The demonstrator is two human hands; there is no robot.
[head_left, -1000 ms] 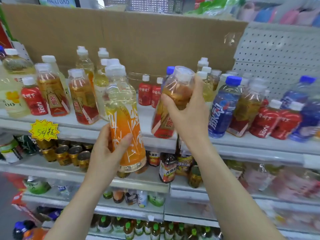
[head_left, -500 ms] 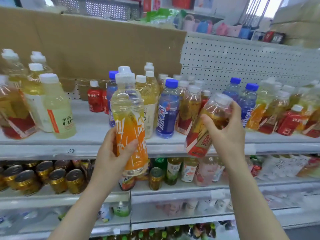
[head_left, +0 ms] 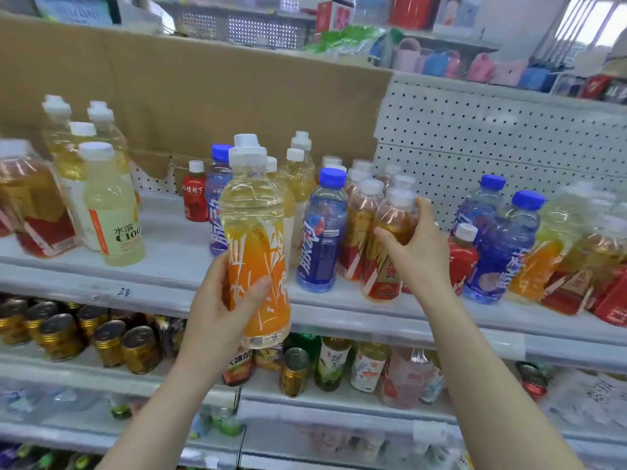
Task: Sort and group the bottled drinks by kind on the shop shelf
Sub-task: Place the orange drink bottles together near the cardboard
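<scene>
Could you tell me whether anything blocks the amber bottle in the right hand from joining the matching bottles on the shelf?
Nothing visible does. The right hand holds the amber bottle at the shelf front, directly beside the matching amber bottles. The blue bottle stands left, clear.

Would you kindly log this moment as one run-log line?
left hand: holds orange-label bottle before shelf | right hand: grips amber tea bottle, base on shelf beside matching teas | sorting unfinished

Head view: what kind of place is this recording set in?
Most likely a small shop's drinks aisle: tiered metal shelves packed with bottled drinks, cans on the tier below, and pegboard backing behind.
</scene>
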